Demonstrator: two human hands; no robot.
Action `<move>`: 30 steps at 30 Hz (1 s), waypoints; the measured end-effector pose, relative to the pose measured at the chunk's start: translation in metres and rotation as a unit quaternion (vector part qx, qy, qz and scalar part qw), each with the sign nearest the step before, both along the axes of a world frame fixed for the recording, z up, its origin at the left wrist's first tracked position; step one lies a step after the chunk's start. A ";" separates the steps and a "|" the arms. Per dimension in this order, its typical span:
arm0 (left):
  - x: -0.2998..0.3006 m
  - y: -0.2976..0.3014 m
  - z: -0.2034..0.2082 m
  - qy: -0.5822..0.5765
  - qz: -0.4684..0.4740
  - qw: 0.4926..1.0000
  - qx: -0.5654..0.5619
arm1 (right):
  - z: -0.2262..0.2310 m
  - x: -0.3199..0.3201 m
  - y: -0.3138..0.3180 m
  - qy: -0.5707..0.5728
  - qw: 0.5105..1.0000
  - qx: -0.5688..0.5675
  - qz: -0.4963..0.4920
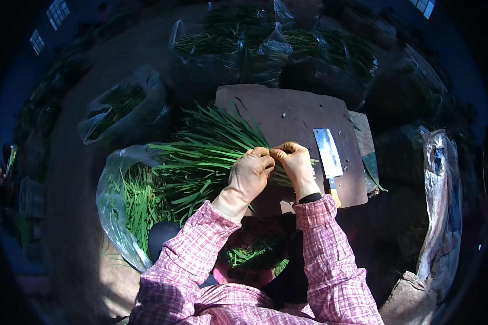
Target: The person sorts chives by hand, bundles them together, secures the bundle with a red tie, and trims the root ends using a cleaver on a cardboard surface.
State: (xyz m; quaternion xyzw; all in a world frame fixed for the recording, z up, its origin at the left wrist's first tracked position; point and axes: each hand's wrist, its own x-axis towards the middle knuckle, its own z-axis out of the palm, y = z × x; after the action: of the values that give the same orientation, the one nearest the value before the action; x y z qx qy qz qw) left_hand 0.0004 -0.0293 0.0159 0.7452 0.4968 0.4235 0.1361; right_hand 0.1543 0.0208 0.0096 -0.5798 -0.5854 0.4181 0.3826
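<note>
A large bunch of long green garlic chives (200, 154) lies on a brown board (287, 103), leaf tips fanned out to the left. On top of the bunch, near its cut ends, my left hand (249, 172) is closed with its knuckles up, gripping the chives. Close against it, my right hand (296, 164) pinches thumb and forefinger together. Whatever is between those fingertips is too small to make out. Pale stem ends show beneath my right hand. Just right of that hand a cleaver (327, 154) with a wide blade and yellowish handle rests on the board.
An open clear plastic bag (113, 211) of loose chives stands left of the board. Another bag (127, 108) sits farther left, and bagged greens (276, 43) line the back. Below the board is a pink container (260, 274) with green scraps. A white sack (438, 200) stands right.
</note>
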 end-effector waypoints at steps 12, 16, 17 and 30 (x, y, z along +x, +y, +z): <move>0.008 -0.001 -0.002 -0.087 -0.003 0.972 -0.219 | -0.013 0.004 0.000 -0.012 0.999 0.032 -0.034; 0.000 0.004 -0.012 -0.114 -0.017 0.973 -0.199 | -0.008 0.003 -0.006 -0.014 0.998 0.063 -0.026; -0.004 0.010 -0.014 -0.267 -0.014 0.915 -0.302 | -0.004 0.003 -0.012 -0.009 0.997 0.076 -0.032; 0.005 0.019 -0.027 -0.452 -0.064 0.832 -0.316 | 0.020 0.011 -0.027 -0.097 0.955 0.281 0.001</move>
State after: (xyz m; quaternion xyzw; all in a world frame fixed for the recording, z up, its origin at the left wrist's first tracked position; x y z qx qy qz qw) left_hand 0.0055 -0.0107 -0.0106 0.4172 0.4375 0.5234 0.6005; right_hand 0.1656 -0.0063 0.0295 -0.4859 -0.7143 0.1785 0.4711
